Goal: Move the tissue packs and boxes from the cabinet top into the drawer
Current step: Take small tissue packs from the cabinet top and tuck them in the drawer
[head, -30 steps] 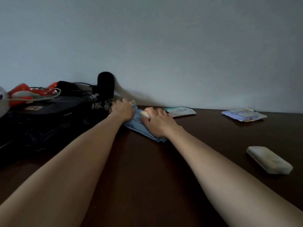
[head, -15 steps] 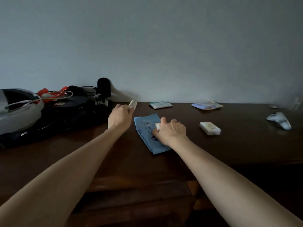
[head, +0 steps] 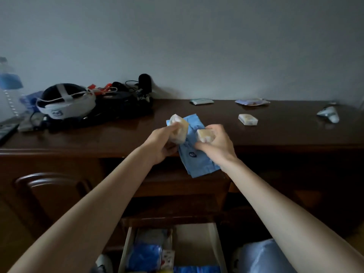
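My left hand (head: 164, 145) grips a small pale tissue pack (head: 178, 128), lifted over the front edge of the dark wooden cabinet top (head: 118, 134). My right hand (head: 217, 143) holds another small pale pack (head: 204, 135) together with a flat blue tissue pack (head: 198, 161) that hangs below the cabinet's edge. On the top lie a white pack (head: 247, 119), a teal flat pack (head: 201, 101) and a bluish pack (head: 252, 101) by the wall. Below, the drawer (head: 213, 241) stands open with blue packs inside.
A white and black headset (head: 65, 103) and black gear with cables (head: 126, 101) crowd the cabinet's left side. A white controller (head: 328, 113) lies at the far right. A blue bottle (head: 8, 81) stands at the left edge. A wall rises behind.
Both hands lifted their packs off the cabinet top and drew back toward me past the front edge. My view dropped, so the open drawer now shows below.
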The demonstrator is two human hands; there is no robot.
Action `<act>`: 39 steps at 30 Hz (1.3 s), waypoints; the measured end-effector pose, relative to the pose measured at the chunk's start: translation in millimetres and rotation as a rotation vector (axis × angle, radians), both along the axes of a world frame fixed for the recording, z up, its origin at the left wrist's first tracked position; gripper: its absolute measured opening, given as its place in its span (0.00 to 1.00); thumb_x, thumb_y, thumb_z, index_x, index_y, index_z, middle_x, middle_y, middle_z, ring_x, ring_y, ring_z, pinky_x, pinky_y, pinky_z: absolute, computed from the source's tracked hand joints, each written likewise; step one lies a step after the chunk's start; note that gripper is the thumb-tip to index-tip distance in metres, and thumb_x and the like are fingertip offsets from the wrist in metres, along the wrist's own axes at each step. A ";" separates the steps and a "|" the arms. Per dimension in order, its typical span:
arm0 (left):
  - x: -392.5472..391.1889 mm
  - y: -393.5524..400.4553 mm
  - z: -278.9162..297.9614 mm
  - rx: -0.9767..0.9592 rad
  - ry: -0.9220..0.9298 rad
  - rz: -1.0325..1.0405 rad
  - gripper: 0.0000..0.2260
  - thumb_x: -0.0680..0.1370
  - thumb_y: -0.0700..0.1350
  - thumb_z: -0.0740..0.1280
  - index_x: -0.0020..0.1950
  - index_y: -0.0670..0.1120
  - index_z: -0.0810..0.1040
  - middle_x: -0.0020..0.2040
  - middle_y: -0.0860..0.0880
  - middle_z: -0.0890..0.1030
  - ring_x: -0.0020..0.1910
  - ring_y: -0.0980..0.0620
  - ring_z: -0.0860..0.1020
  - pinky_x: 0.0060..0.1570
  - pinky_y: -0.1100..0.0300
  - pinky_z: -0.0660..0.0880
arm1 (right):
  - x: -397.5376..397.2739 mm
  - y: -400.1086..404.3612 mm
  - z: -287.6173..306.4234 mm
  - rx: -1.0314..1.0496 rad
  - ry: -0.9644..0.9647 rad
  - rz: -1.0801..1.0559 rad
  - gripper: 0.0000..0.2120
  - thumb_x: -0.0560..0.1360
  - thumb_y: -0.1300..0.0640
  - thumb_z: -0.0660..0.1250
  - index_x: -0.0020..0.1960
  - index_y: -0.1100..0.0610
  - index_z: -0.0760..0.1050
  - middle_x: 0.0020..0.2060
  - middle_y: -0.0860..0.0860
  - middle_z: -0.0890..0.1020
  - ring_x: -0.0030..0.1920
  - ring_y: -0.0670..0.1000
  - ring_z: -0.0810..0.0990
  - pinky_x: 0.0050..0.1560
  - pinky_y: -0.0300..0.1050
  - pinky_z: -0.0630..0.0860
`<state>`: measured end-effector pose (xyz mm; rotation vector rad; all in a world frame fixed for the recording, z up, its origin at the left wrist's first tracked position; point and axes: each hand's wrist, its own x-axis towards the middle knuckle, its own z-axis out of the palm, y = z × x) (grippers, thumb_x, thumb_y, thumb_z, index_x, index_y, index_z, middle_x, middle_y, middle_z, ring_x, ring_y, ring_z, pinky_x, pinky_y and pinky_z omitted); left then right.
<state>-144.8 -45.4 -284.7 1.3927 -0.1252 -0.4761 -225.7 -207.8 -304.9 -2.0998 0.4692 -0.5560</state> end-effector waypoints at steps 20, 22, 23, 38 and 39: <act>-135.8 138.9 -305.7 0.398 0.208 0.133 0.13 0.70 0.63 0.73 0.45 0.54 0.85 0.44 0.48 0.88 0.45 0.46 0.86 0.51 0.44 0.82 | -104.5 112.9 -273.2 0.434 0.481 0.577 0.28 0.80 0.52 0.57 0.79 0.40 0.60 0.78 0.44 0.63 0.73 0.36 0.63 0.73 0.39 0.62; -134.3 143.6 -319.7 0.414 0.183 0.125 0.13 0.68 0.70 0.66 0.45 0.67 0.83 0.43 0.52 0.88 0.45 0.50 0.86 0.55 0.43 0.81 | -101.8 121.4 -294.1 0.444 0.507 0.580 0.29 0.85 0.57 0.57 0.81 0.38 0.54 0.82 0.44 0.55 0.78 0.41 0.55 0.80 0.52 0.54; -133.0 146.2 -325.0 0.428 0.191 0.128 0.14 0.67 0.73 0.62 0.43 0.70 0.83 0.43 0.54 0.87 0.45 0.52 0.86 0.56 0.45 0.81 | -99.4 124.6 -300.8 0.450 0.524 0.584 0.31 0.85 0.57 0.59 0.82 0.38 0.52 0.82 0.43 0.54 0.79 0.42 0.54 0.81 0.54 0.54; -130.4 152.9 -343.8 0.496 0.279 0.092 0.38 0.65 0.81 0.60 0.51 0.51 0.85 0.46 0.51 0.87 0.49 0.50 0.85 0.57 0.47 0.80 | -90.3 138.8 -314.2 0.429 0.480 0.516 0.24 0.80 0.52 0.71 0.72 0.39 0.68 0.68 0.43 0.75 0.62 0.41 0.77 0.55 0.39 0.80; -129.8 153.3 -344.0 0.456 0.262 0.086 0.35 0.64 0.79 0.65 0.51 0.51 0.86 0.47 0.51 0.87 0.50 0.51 0.85 0.57 0.46 0.80 | -89.3 136.6 -313.9 0.427 0.450 0.481 0.26 0.79 0.54 0.71 0.73 0.40 0.68 0.69 0.43 0.74 0.62 0.38 0.76 0.52 0.35 0.79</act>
